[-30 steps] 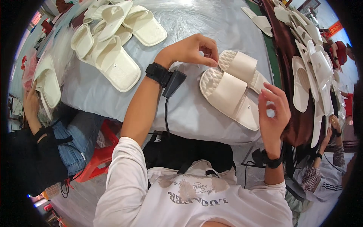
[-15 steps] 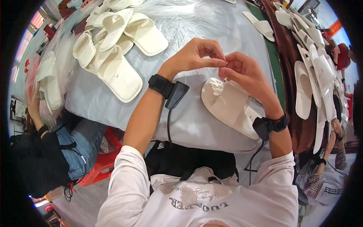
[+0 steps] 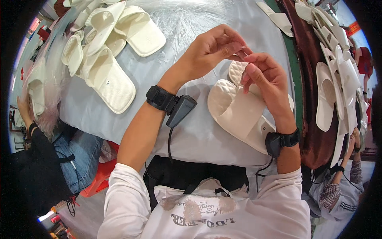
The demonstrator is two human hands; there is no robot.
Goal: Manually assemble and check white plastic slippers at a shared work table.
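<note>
Left hand (image 3: 211,49) and right hand (image 3: 260,73) pinched together on something tiny, unidentifiable, above cream slipper (image 3: 238,113); if loosened, likely dropped, lost.

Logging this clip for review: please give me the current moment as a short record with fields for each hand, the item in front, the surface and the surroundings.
left hand: raised above the table, fingertips pinched against those of the right hand
right hand: raised, fingers meeting the left; whatever is pinched between them is too small to tell
nearest item: pair of cream slippers lying on the table under the hands
surface: grey table
left side: pile of cream slippers
right side: more slippers in a row
wrists: black bands with cabled devices
</note>
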